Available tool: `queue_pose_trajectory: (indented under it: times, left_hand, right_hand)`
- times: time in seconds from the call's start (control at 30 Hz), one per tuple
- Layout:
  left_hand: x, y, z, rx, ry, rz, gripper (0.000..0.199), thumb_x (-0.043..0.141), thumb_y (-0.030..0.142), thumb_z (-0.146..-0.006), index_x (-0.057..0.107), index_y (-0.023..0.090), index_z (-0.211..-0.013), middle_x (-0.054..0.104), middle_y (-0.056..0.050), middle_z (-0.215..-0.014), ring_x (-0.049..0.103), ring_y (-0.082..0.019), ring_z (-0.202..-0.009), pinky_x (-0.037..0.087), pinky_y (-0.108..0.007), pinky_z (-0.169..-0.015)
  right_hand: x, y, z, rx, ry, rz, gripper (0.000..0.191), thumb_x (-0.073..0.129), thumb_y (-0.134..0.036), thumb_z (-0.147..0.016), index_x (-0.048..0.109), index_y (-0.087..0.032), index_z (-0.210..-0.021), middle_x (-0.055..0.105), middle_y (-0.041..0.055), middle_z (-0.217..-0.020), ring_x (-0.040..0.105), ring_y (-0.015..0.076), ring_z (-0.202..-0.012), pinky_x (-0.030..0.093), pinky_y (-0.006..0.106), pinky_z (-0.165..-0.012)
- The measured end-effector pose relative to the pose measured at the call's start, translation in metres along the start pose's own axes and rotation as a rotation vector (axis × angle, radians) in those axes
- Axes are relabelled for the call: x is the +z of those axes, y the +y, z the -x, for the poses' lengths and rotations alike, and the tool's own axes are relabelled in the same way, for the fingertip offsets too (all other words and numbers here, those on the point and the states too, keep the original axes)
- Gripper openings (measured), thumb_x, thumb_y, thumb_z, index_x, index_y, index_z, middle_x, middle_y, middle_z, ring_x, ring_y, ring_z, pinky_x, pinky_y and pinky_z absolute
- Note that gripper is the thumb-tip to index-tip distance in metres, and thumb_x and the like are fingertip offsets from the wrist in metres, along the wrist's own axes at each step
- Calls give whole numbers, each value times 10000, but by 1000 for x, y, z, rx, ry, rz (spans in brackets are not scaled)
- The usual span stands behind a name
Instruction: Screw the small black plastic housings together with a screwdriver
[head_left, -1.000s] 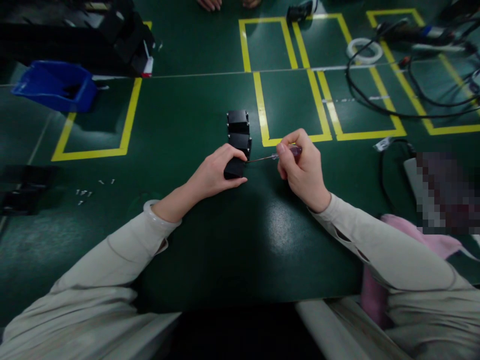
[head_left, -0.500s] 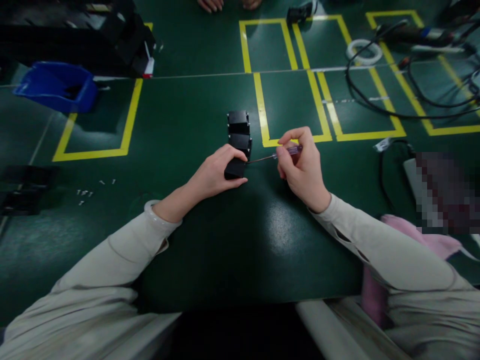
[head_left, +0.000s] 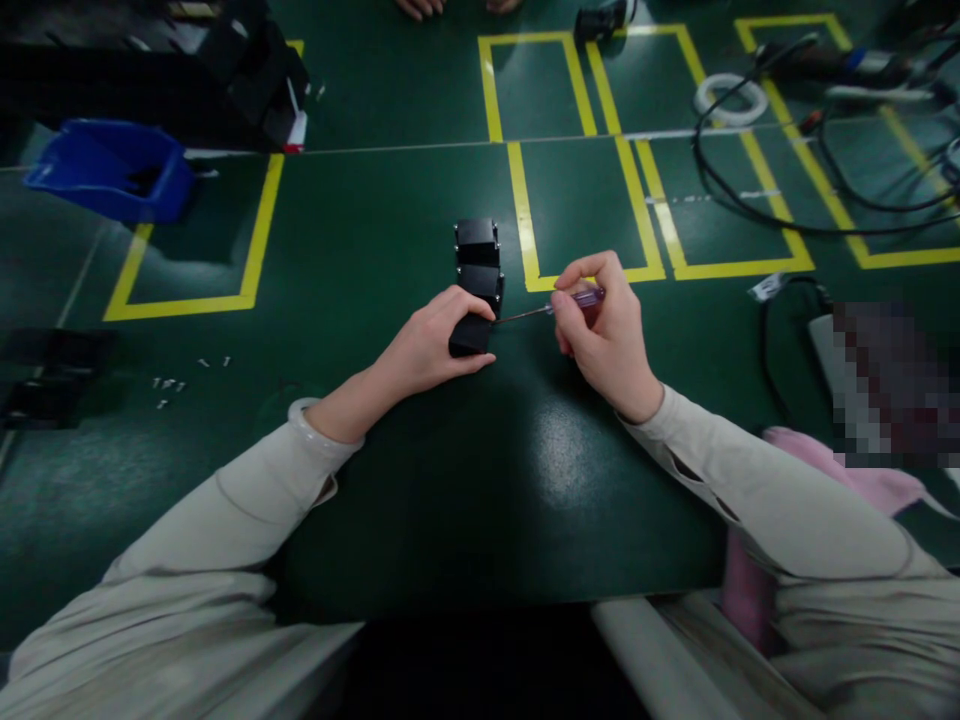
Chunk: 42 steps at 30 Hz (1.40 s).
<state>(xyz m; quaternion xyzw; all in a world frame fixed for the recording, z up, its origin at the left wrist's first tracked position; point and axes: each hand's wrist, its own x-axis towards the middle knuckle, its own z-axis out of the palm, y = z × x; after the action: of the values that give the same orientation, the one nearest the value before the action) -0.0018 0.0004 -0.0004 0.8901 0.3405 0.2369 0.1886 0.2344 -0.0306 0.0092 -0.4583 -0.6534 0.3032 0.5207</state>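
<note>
My left hand (head_left: 433,340) grips a small black block (head_left: 469,337) between thumb and fingers on the green table. Two similar black blocks, one nearer (head_left: 478,283) and one farther (head_left: 476,234), stand in a line beyond it, with small shiny screws at their sides. My right hand (head_left: 606,325) is closed around the purple handle of a screwdriver (head_left: 586,298). Its thin shaft points left, and the tip meets the right side of the held block near my left fingertips. The exact contact point is too small to tell.
Several loose screws (head_left: 169,384) and dark parts (head_left: 49,375) lie at the left. A blue bin (head_left: 112,172) sits before black equipment (head_left: 225,85). Cables (head_left: 720,180), a white ring (head_left: 731,100) and pink cloth (head_left: 832,465) are at the right. Another person's hands (head_left: 421,8) show at the top edge.
Both hands, the held block and the screwdriver keep nearly the same places. The whole view has shifted very slightly.
</note>
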Motion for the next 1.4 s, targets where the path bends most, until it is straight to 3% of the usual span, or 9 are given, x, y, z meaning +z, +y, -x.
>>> queue_pose_trajectory:
  times: [0.17, 0.33, 0.5, 0.73, 0.93, 1.17, 1.4]
  left_hand:
    - [-1, 0, 0, -17, -10, 2, 378, 760, 292, -836, 565, 184, -1141, 632, -61, -1142, 618, -220, -1051, 492, -339, -917]
    - [-1, 1, 0, -5, -5, -2, 370, 760, 282, -838, 567, 176, -1135, 634, -64, -1135, 619, -216, -1053, 493, -334, -919]
    - [-1, 2, -1, -4, -6, 3, 368, 758, 283, -838, 566, 179, -1134, 634, -61, -1133, 620, -216, -1047, 495, -333, -910]
    - [-1, 2, -1, -26, -18, -3, 371, 752, 299, -836, 563, 185, -1134, 633, -58, -1142, 619, -219, -1053, 496, -345, -922]
    - [-2, 1, 0, -26, -18, 6, 373, 755, 294, -835, 562, 185, -1135, 631, -66, -1151, 616, -223, -1058, 496, -342, -911]
    - [-1, 1, 0, -33, -24, 2, 377, 750, 303, -840, 562, 188, -1145, 632, -69, -1160, 614, -225, -1063, 490, -350, -928]
    - [-2, 2, -1, -21, -13, 5, 367, 754, 287, -832, 567, 176, -1128, 636, -73, -1142, 618, -223, -1056, 496, -346, -921]
  right_hand:
    - [0, -3, -1, 7, -10, -9, 175, 558, -355, -987, 489, -230, -886, 484, -42, -690, 441, 78, -559, 338, 277, -534]
    - [0, 0, -1, 2, 10, -20, 134, 590, -310, -956, 482, -234, -977, 531, -24, -813, 495, 83, -624, 384, 279, -571]
    - [-1, -3, -1, 18, -18, 5, 199, 573, -367, -976, 489, -223, -868, 499, -39, -684, 457, 85, -583, 347, 282, -556]
    - [-1, -3, 0, 21, 1, -14, 154, 600, -327, -954, 476, -241, -984, 491, -42, -739, 466, 89, -586, 364, 278, -544]
    - [-1, -5, 0, 28, -18, -8, 238, 538, -426, -1000, 480, -241, -863, 448, -62, -601, 416, 74, -474, 319, 278, -485]
    - [-1, 0, 0, -2, -1, -16, 183, 575, -396, -970, 482, -246, -1018, 504, -32, -764, 458, 86, -586, 351, 271, -507]
    - [0, -3, -1, -6, -3, -7, 224, 546, -413, -990, 493, -226, -879, 499, -31, -705, 451, 79, -583, 340, 268, -531]
